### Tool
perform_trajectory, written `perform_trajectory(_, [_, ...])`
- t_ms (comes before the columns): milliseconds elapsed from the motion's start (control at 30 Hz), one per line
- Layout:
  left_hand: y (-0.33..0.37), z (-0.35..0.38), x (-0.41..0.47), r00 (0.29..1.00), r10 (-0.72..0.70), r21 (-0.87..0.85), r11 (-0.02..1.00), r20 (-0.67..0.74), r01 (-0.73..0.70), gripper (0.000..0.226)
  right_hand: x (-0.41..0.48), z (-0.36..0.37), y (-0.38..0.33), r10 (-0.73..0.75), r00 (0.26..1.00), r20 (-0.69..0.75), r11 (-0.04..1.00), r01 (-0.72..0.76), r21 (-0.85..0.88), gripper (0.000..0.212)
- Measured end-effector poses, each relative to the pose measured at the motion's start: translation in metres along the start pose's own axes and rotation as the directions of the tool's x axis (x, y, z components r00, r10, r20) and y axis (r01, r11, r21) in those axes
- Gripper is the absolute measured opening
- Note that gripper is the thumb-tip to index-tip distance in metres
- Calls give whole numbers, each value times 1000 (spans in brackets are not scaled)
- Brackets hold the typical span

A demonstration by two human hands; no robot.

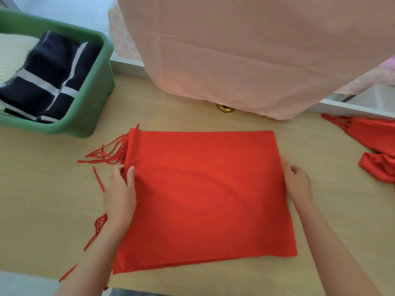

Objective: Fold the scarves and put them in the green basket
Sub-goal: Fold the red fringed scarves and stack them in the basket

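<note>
Two edges of the red scarf [205, 189] are pinched: left hand [120, 190] at the fringed side, right hand [297, 184] opposite.

The red scarf [205, 189] at centre was plain, its fringe [106, 154] at 9 o'clock the same red, as was a second scarf [376, 142] at 3 o'clock. At 10 o'clock the green basket [94, 99] held a navy scarf [49, 69] checked with white stripes and a ribbed cream scarf [12, 54]. The table [42, 189] was pale wood grain, and the cloth [245, 60] at 12 o'clock was plain soft pink.
</note>
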State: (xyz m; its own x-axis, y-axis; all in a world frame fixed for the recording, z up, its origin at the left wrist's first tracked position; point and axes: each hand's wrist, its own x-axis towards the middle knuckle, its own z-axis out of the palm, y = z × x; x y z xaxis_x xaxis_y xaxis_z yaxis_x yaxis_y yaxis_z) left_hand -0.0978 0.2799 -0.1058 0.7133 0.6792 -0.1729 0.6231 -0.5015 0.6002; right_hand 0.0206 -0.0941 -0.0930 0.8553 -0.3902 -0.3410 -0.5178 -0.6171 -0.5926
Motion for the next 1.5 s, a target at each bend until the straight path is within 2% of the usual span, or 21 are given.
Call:
perform_trajectory(100, [-10, -14, -32, 999, -38, -61, 997, 35, 40, 35, -32, -19, 23, 66, 992, 110, 998, -66, -7, 52])
perform_trajectory(233, [-29, -24, -78, 979, -154, -40, 986, 132, 160, 46, -72, -22, 69, 126, 982, 139, 992, -129, 9, 40])
perform_trajectory(333, [-37, -26, -99, 965, -205, -27, 977, 166, 212, 48, -92, -13, 90, 71, 993, 96, 995, -77, 60, 28])
perform_trajectory(433, [-45, -25, -104, 969, -213, -77, 972, 125, 223, 37, -101, -9, 88, 42, 999, -25, 997, -40, 73, 13])
perform_trajectory(533, [-51, -21, -99, 980, -189, -101, 976, 64, 195, 28, -104, -10, 85, 29, 986, -163, 999, -22, 43, 14])
perform_trajectory(633, [-57, -21, -102, 984, -171, 7, 985, 41, 171, 32, -110, -7, 90, 39, 985, -170, 998, -46, -36, 19])
perform_trajectory(700, [-63, -21, -108, 993, -117, 60, 992, 24, 115, 38, -112, -7, 96, 51, 986, -161, 994, -66, -92, 24])
perform_trajectory(800, [-67, -23, -111, 996, -83, 119, 990, 25, 80, 52, -105, -8, 100, -33, 984, -174, 988, 5, -156, 29])
perform_trajectory(900, [-64, -20, -108, 993, 96, 295, 953, -64, -73, 57, -94, -3, 92, -241, 941, -236, 946, 174, -275, 45])
perform_trajectory(967, [-51, -15, -105, 954, 293, 308, 914, -58, -262, 50, -91, 8, 74, -397, 910, -124, 886, 344, -309, 59])
perform_trajectory(1033, [-38, -5, -100, 896, 439, 286, 853, 63, -438, 53, -89, 25, 58, -520, 852, 59, 789, 506, -348, 66])
perform_trajectory(1067, [-37, 2, -98, 875, 463, 287, 827, 140, -484, 55, -87, 34, 55, -558, 818, 140, 726, 563, -395, 67])
perform_trajectory(1133, [-42, 15, -95, 858, 444, 343, 788, 257, -511, 59, -83, 48, 54, -549, 797, 250, 639, 594, -489, 67])
perform_trajectory(1233, [-62, 23, -94, 852, 399, 429, 741, 338, -517, 65, -77, 54, 57, -485, 835, 261, 619, 538, -572, 70])
perform_trajectory(1367, [-57, 20, -94, 870, 391, 409, 771, 301, -488, 66, -65, 48, 44, -446, 866, 225, 727, 497, -474, 77])
perform_trajectory(1433, [-44, 22, -89, 880, 397, 364, 804, 261, -471, 66, -52, 41, 32, -480, 858, 181, 738, 507, -446, 76])
perform_trajectory(1500, [-33, 29, -81, 867, 417, 369, 787, 273, -494, 66, -34, 38, 24, -467, 860, 205, 728, 506, -464, 69])
